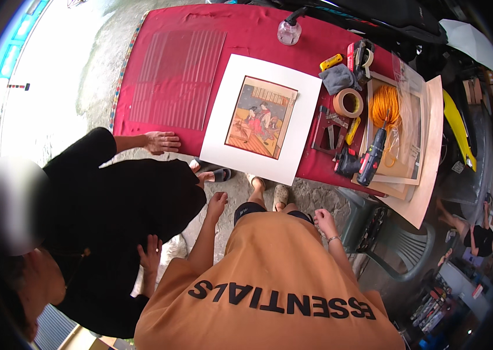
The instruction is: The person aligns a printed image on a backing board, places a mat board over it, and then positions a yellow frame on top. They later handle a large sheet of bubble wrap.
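Observation:
My left hand (217, 205) hangs in front of the table's near edge with its fingers loosely curled and nothing visible in it. On the other side of my body, my right hand (324, 223) is also loosely closed, with no object showing, and a bracelet circles its wrist. Neither hand touches the table. Nearest to both lies a framed-looking print (261, 116) of figures, set in a wide white mat board (217, 143) that reaches the near edge of the red cloth-covered table (197, 140). Left of it rests a clear striped-looking sheet (176, 79).
A person in black stands at left, one hand (163, 142) flat on the cloth. A spray bottle (289, 32) stands far back. Tape (348, 103), a grey cloth (337, 79), a cordless drill (371, 160) and orange cord (386, 105) crowd the right. A green plastic chair (401, 251) stands below.

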### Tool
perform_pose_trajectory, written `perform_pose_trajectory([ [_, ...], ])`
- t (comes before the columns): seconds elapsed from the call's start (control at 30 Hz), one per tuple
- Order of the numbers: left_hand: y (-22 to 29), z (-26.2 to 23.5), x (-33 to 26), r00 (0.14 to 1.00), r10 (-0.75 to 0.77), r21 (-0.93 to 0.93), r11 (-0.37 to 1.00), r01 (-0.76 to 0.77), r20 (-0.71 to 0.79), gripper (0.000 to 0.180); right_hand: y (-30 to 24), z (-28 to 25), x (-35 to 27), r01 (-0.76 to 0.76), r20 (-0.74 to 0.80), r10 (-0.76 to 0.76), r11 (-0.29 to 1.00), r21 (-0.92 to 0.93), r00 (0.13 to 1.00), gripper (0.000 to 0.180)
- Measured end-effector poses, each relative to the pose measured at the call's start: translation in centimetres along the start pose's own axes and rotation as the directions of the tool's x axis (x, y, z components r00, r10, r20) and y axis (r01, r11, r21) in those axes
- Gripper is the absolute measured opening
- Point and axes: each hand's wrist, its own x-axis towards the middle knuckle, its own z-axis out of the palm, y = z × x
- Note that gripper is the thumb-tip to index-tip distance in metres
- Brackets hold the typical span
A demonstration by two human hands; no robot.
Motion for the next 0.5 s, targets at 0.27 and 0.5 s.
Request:
perform_pose_trajectory([
  [0.27, 2.0, -0.4, 3.2, 0.999, -0.052, 0.057, 0.997, 0.051, 0.008, 0.040, -8.4, 1.9, -0.8, 0.297, -0.053, -0.316, 0.929, -0.222, 0.947, 0.025],
  [0.5, 1.6, 1.8, 0.8, 0.994, -0.113, 0.062, 0.992, 0.113, 0.001, 0.039, -13.1, -0.2, 1.0, 0.338, 0.225, -0.288, 0.914, -0.225, 0.931, 0.029],
])
